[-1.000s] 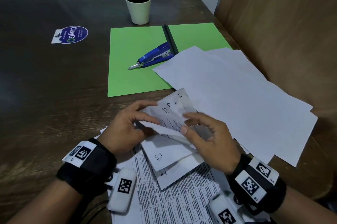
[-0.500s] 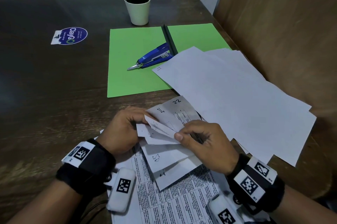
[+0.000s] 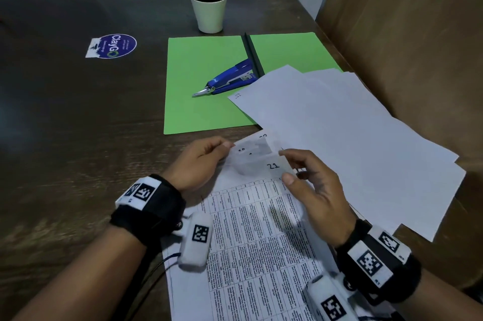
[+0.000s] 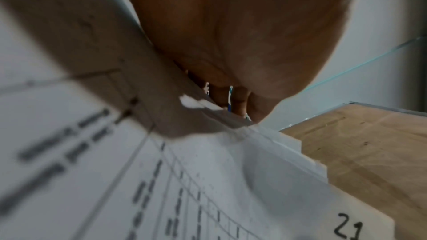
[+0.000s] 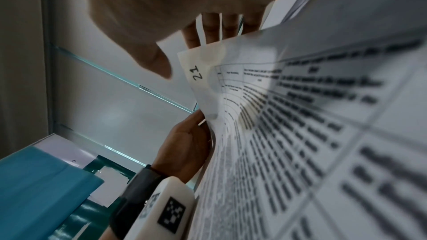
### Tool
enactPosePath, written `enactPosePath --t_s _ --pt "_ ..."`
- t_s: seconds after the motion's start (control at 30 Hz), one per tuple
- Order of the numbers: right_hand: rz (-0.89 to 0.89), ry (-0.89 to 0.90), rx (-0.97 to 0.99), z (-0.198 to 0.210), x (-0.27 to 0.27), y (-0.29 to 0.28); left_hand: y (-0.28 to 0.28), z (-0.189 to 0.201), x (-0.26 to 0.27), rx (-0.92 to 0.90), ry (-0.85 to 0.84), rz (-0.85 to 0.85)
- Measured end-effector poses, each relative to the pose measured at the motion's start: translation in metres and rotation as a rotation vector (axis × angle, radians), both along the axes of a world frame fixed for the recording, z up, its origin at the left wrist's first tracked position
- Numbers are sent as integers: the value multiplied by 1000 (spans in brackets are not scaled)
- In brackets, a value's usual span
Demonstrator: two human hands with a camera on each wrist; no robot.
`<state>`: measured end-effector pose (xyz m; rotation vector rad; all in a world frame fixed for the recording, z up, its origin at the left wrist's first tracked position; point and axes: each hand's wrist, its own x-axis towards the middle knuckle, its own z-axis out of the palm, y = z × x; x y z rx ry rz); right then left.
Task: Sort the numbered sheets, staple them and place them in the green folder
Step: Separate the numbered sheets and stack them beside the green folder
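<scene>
In the head view a stack of printed numbered sheets (image 3: 261,229) lies in front of me, with the sheet marked 21 (image 3: 273,166) on top. My left hand (image 3: 222,149) pinches the stack's upper left edge. My right hand (image 3: 286,166) holds the upper right corner of sheet 21 (image 5: 198,74), fingers behind it and thumb at its edge. Corners of other sheets show blurred behind that one. The green folder (image 3: 203,101) lies open beyond the hands, and the blue stapler (image 3: 230,78) rests on it. The left wrist view shows the sheet marked 21 (image 4: 254,198) under my left hand (image 4: 242,105).
A loose spread of blank white sheets (image 3: 352,142) covers the right of the dark table (image 3: 78,124) and overlaps the folder's right half. A small potted plant (image 3: 209,12) stands behind the folder. A blue round sticker (image 3: 115,46) is at the far left. A brown panel (image 3: 418,46) borders the right.
The fanned, bent-down corners of several sheets are now covered by sheet 21, which has come up on top. My right hand has moved up and to the right.
</scene>
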<state>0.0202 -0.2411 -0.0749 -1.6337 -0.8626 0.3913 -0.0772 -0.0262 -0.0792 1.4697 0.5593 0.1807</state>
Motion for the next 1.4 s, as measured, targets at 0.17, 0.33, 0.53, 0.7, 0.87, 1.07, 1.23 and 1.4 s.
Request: enactPosePath --t_s 0.17,0.33,0.53,0.7,0.87,1.07,1.23,1.4 --pt "-166 3 -21 -8 5 4 7 2 0 158 6 -7" --pt "-220 -106 29 -10 8 0 4 0 -1 8 -68 33" --pt "-102 -115 33 -8 3 -3 6 -9 -1 29 -43 11" --pt "-143 -40 22 -1 -1 -2 14 -8 -3 324 40 -80" --pt "-174 -45 -23 -7 2 0 16 -9 -7 311 -15 -108" --pt "-24 -193 -59 -10 3 -3 14 -8 -6 332 -20 -133" --pt "48 4 -121 -1 -5 -2 15 -10 -6 305 -24 -166" --pt "-97 42 -66 -3 -1 2 13 -5 -8 308 23 -174"
